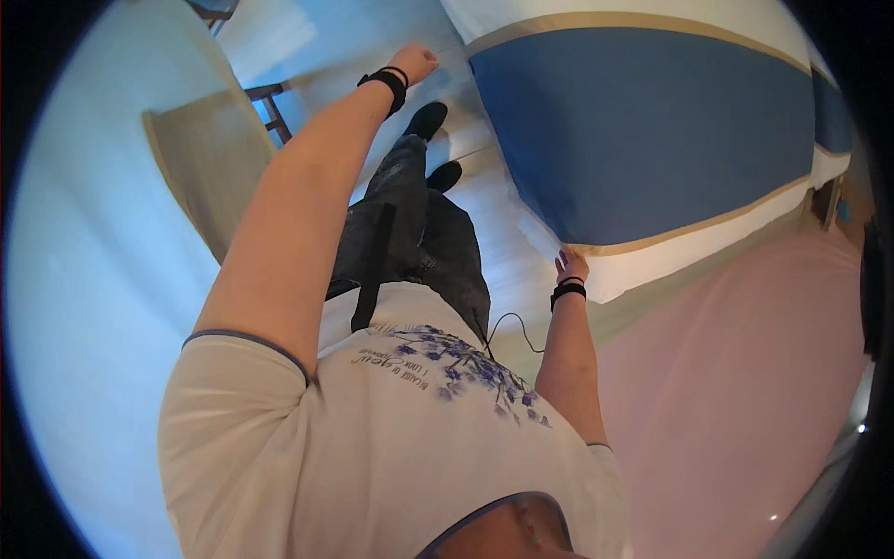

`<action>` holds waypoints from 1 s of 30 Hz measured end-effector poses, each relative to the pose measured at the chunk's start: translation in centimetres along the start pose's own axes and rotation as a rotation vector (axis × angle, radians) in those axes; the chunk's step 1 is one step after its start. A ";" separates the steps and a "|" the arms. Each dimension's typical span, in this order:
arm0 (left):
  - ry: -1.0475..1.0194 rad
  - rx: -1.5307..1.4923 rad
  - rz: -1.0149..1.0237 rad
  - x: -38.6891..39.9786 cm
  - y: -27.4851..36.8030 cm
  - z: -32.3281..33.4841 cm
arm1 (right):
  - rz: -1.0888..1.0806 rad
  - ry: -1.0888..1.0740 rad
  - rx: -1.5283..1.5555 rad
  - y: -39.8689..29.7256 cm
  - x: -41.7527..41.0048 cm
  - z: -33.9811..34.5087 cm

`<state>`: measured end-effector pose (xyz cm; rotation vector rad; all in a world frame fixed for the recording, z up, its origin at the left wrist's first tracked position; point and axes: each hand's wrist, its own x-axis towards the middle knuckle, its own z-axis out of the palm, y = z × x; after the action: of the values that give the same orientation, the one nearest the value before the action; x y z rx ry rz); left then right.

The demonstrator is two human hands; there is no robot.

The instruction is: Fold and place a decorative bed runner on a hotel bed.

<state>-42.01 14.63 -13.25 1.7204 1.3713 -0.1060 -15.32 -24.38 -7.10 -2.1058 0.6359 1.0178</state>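
Observation:
A blue cloth with a tan border (649, 140), like a bed runner, lies across a white sheet (656, 276) on what looks like a bed. At the cloth's near corner is my right hand (573, 267), pinching the tan edge; part of its grip is hidden. My left hand (415, 63) reaches out past my feet with its fingers curled in. It hangs over the floor beside the cloth's far left end, apart from it, and nothing shows in it. Both wrists carry black bands.
My dark shoes (427, 120) stand on the pale floor (464, 133) alongside the bed. To the left are a tan panel (209, 154) and dark wooden legs (274, 115). A thin black cable (513, 314) loops by my hip. A pinkish surface (733, 363) fills the right.

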 end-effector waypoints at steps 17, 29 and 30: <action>0.010 -0.145 -0.011 -3.6 -6.7 2.7 | -0.179 0.132 -0.257 0.6 4.2 0.8; 0.020 -0.380 0.186 4.9 7.5 1.9 | -0.280 -0.011 0.569 0.7 2.6 0.3; -0.008 -0.453 0.156 4.8 9.2 1.3 | -0.288 0.000 0.602 0.4 2.3 0.4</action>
<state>-32.18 17.53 -11.34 1.4321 1.1432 0.2669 -14.47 -24.58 -9.32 -1.6032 0.5343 0.5710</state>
